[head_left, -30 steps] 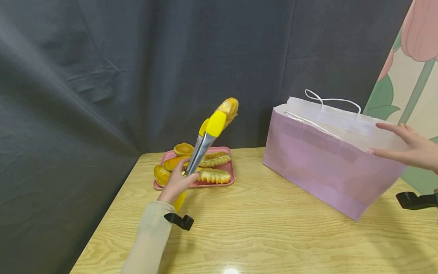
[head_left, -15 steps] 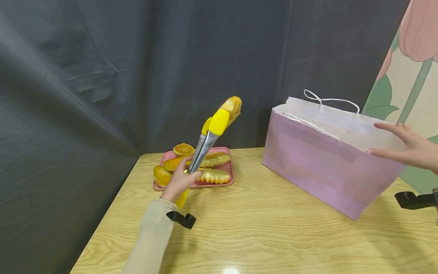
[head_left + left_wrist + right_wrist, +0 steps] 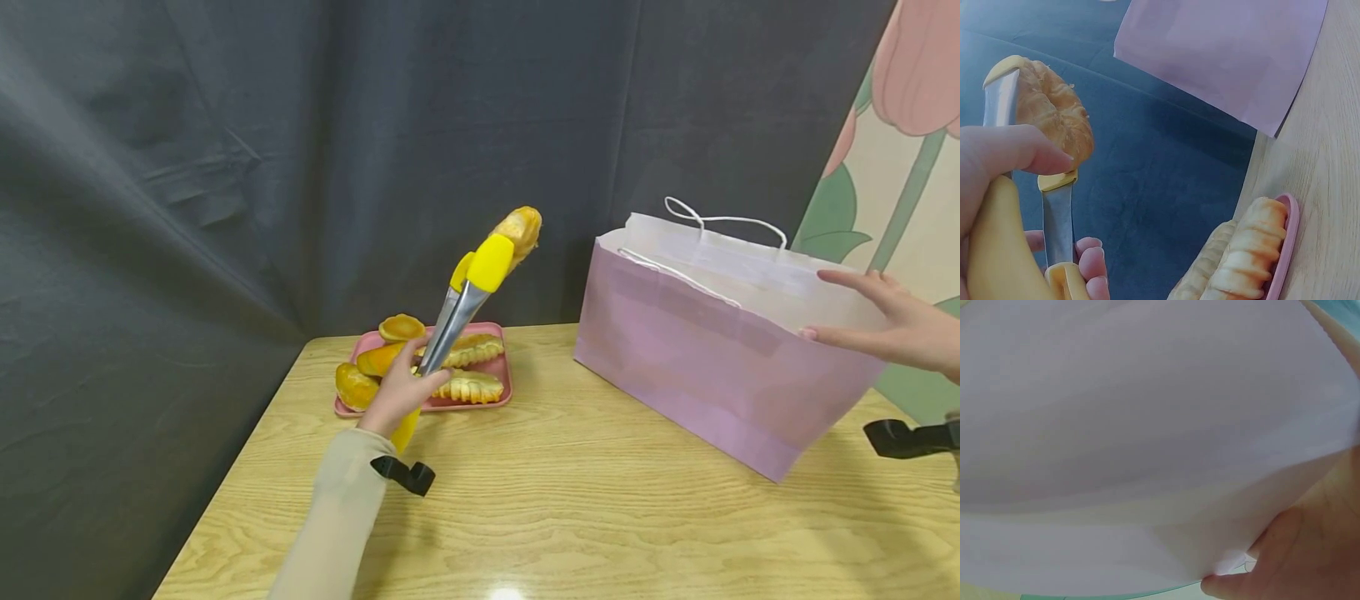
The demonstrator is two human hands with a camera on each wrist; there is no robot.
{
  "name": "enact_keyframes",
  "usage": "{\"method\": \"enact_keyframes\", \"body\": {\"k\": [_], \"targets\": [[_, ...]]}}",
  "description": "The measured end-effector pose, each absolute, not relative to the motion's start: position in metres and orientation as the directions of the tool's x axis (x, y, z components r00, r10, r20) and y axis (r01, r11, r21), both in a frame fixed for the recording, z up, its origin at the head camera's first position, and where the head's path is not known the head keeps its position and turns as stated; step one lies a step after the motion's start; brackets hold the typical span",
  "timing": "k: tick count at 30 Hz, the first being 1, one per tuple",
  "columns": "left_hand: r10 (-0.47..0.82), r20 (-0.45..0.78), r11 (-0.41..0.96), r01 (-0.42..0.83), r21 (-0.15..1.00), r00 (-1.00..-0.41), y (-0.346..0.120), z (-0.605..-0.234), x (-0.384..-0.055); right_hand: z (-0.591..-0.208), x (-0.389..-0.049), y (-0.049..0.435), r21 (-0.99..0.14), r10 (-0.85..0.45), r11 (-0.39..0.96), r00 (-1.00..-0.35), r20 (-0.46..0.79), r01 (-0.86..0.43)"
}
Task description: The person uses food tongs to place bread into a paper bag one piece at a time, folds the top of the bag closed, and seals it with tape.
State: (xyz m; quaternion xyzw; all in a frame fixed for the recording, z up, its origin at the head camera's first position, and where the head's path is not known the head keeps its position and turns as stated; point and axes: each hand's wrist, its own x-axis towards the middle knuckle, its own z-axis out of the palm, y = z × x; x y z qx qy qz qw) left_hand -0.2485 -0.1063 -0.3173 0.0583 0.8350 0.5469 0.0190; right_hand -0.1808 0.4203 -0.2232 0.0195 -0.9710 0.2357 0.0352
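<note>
My left hand (image 3: 401, 390) grips metal tongs (image 3: 454, 323) with yellow tips and yellow handles, raised over the tray. Between the tips is a golden bread roll (image 3: 525, 223), seen close up as a ridged bread roll (image 3: 1057, 112) in the left wrist view. At the right end of a lilac paper bag (image 3: 690, 358), my right hand (image 3: 892, 325) rests with thumb and index finger straight and spread apart at the rim. The right wrist view shows the bag's pale paper (image 3: 1147, 425) with the thumb beside it; the other fingers are mostly hidden.
A pink tray (image 3: 509, 375) with several breads stands at the back left of the wooden table (image 3: 585, 500). The bag stands upright, its mouth open and white string handles (image 3: 735, 218) up. A dark curtain (image 3: 465, 125) hangs behind the table.
My left hand has moved slightly right and up, carrying the tongs and the bread roll toward the bag. The right hand stays at the bag's end.
</note>
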Motion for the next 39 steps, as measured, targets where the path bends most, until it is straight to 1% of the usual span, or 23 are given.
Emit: {"method": "enact_keyframes", "body": {"k": [5,13,22,34,39], "targets": [[0.111,0.033,0.405,0.076,0.911,-0.993,-0.103,-0.315,-0.251,-0.223,-0.181,0.420,-0.448,-0.025,0.892,-0.997,0.079,-0.058],[0.124,0.062,0.437,0.111,0.893,-0.990,-0.096,-0.309,-0.252,-0.223,-0.181,0.420,-0.436,-0.027,0.898,-0.995,0.093,-0.065],[0.127,0.054,0.454,0.107,0.885,-0.990,-0.089,-0.303,-0.251,-0.223,-0.182,0.420,-0.438,-0.011,0.898,-0.997,0.073,-0.042],[0.135,0.041,0.418,0.094,0.904,-0.990,-0.083,-0.298,-0.251,-0.221,-0.178,0.417,-0.443,-0.025,0.895,-0.998,0.056,-0.047],[0.148,0.053,0.407,0.110,0.907,-0.988,-0.079,-0.297,-0.253,-0.220,-0.176,0.417,-0.443,-0.020,0.896,-0.999,0.039,-0.036]]}}
